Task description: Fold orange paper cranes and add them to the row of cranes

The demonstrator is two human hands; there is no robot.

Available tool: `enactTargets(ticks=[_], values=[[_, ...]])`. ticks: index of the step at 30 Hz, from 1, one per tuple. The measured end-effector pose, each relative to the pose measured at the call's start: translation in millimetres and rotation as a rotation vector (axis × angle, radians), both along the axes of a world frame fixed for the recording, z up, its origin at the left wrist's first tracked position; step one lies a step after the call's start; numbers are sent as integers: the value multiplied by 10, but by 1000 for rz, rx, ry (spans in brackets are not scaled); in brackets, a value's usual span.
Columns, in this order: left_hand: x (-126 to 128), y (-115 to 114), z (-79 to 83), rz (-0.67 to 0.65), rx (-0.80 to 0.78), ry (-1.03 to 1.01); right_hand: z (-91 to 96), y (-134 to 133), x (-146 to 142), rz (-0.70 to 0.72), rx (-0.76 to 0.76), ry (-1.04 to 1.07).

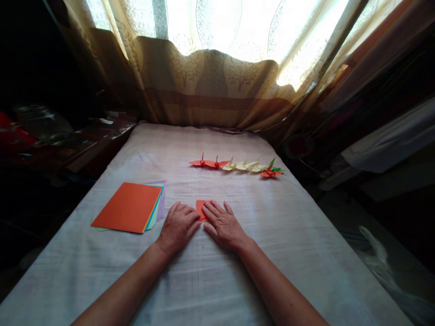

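Observation:
A small folded piece of orange origami paper (200, 206) lies on the cloth between my two hands. My left hand (178, 227) is at its left side with the fingers bent, thumb and forefinger closed at its lower left corner. Flat across the right part of the paper lies my right hand (222, 225), fingers stretched out and thumb apart, hiding much of the sheet. To the left of my left hand sits a stack of square coloured paper (127, 207), orange on top, with yellow, blue, pale green and purple edges showing.
Beyond my hands stands a row of folded paper cranes (240, 165) in red, cream, orange and green. A pale cloth (190, 280) covers the surface. Patterned curtains (210, 81) hang at the far end. A glass jar (44, 122) stands on a dark side table at left.

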State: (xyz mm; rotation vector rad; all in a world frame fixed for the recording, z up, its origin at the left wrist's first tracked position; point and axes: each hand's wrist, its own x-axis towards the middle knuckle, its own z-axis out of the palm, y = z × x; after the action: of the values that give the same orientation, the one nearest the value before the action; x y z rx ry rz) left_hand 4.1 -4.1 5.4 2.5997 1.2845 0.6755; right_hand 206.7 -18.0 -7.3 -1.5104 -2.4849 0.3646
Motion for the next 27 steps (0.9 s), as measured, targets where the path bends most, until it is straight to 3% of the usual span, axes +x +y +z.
enactTargets(ticks=[9, 17, 27], values=[[83, 12, -74, 54, -8, -26, -59, -37, 37, -54, 35, 29], [92, 7, -91, 49, -21, -58, -133, 61, 244, -339, 100, 24], [211, 183, -115, 114, 24, -24, -173, 39, 244, -243, 282, 175]])
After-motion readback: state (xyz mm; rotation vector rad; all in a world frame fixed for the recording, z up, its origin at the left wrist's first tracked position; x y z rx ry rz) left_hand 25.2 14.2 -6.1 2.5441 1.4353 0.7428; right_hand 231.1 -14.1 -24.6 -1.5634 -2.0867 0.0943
